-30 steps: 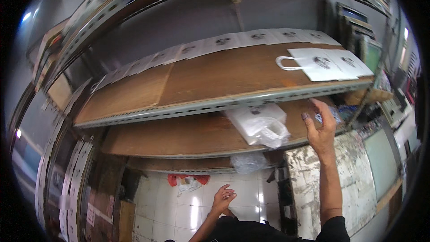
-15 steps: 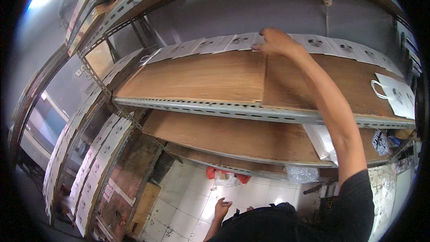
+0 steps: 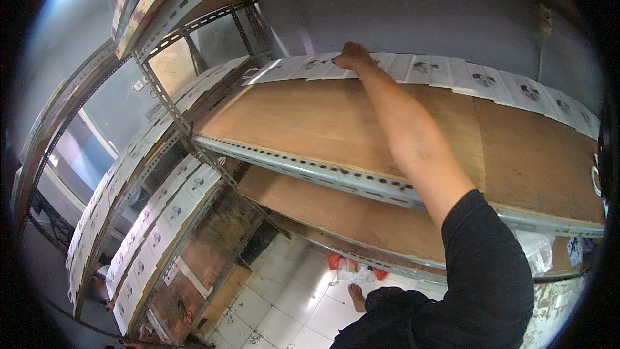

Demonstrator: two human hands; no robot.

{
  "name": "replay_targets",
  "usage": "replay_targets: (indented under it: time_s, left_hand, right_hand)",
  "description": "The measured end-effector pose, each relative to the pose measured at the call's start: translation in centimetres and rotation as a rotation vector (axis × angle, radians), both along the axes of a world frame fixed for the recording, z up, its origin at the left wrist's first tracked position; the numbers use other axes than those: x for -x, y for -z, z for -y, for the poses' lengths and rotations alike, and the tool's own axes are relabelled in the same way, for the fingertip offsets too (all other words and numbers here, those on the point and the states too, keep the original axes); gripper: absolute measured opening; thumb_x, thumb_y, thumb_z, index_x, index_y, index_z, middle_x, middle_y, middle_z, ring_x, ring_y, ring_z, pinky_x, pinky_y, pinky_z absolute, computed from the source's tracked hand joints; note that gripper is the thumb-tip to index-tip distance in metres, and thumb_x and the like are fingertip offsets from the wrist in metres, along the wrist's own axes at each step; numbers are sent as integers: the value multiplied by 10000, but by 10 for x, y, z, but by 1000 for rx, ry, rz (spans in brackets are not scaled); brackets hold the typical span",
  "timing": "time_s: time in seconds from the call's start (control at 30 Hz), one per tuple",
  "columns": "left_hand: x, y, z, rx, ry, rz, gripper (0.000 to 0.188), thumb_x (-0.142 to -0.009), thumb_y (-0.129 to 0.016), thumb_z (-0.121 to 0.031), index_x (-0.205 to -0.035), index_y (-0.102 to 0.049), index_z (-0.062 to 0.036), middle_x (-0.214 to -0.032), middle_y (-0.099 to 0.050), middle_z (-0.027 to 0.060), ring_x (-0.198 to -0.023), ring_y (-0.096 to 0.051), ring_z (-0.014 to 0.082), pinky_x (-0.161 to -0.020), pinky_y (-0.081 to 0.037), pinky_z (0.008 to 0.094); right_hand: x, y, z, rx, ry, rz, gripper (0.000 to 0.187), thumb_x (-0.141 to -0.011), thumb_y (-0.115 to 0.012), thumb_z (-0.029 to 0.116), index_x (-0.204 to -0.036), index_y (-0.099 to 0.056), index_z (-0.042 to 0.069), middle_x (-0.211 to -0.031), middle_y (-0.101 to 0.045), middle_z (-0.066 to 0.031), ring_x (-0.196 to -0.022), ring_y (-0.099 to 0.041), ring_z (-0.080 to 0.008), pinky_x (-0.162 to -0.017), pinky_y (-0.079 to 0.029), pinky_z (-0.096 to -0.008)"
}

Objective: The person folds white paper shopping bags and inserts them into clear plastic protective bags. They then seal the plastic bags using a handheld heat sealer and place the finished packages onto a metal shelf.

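Note:
My right hand (image 3: 354, 57) reaches far across the wooden shelf (image 3: 336, 113), its fingers curled closed at the top of a row of white paper bags (image 3: 423, 70). The bags overlap along the back wall, and each bears a small dark print. What the fingers hold, if anything, is hidden behind the hand. At the row's left end a white loop handle (image 3: 250, 75) shows. My left hand is out of view.
Perforated metal edging (image 3: 310, 168) runs along the shelf's front. More printed white bags (image 3: 171, 213) fill the racks at left. At the right edge a white handle (image 3: 596, 181) shows. Below, a bundle with red parts (image 3: 355, 270) lies on the white tiled floor (image 3: 294, 294).
My right hand has moved left along the row of bags, and its fingers have curled in. The view has shifted left. My left hand has gone out of view.

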State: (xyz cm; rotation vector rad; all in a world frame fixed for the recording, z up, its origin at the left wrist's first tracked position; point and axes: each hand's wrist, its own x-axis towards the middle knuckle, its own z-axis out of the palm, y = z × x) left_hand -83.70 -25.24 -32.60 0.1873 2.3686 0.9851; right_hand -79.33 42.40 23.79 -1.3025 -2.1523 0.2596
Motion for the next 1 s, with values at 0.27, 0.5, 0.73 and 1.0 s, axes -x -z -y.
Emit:
replay_targets:
  time_s: [0.27, 0.5, 0.73, 1.0]
  left_hand:
    - [143, -120, -189, -456, 218, -223, 629, -853, -742, -222, -1346, -473, 60, -1066, -677, 191, -954, -655, 249, -857, -521, 346]
    - [226, -240, -311, -767, 372, -450, 619, -857, -737, -220, -1344, -475, 59, -1068, -673, 192, -955, -651, 251, -858, -520, 348]
    - [252, -314, -410, -907, 480, -544, 610, -861, -733, -218, -1341, -477, 57, -1071, -669, 193, -956, -648, 252, -859, -518, 351]
    - [276, -321, -450, -867, 509, -523, 599, -866, -728, -216, -1338, -479, 56, -1074, -664, 195, -958, -644, 253, -860, -516, 354]
  right_hand:
    - [89, 27, -51, 33, 274, 135, 651, -813, -698, 375, -1335, -546, 17, -1342, -568, -157, -1230, -561, -317, -902, -509, -566]
    - [125, 23, -48, 110, 503, -72, 866, -733, -828, 323, -1438, -411, 41, -1424, -454, -174, -1135, -588, -421, -856, -535, -491]
    - [69, 8, -114, 35, 299, -309, 375, -646, -830, 180, -935, -721, -32, -1000, -692, -259, -1032, -676, -340, -854, -555, -435]
    - [-60, -8, -79, 212, 611, -135, 361, -798, -714, 234, -1125, -699, 82, -1215, -664, -158, -1153, -629, -352, -903, -529, -517]
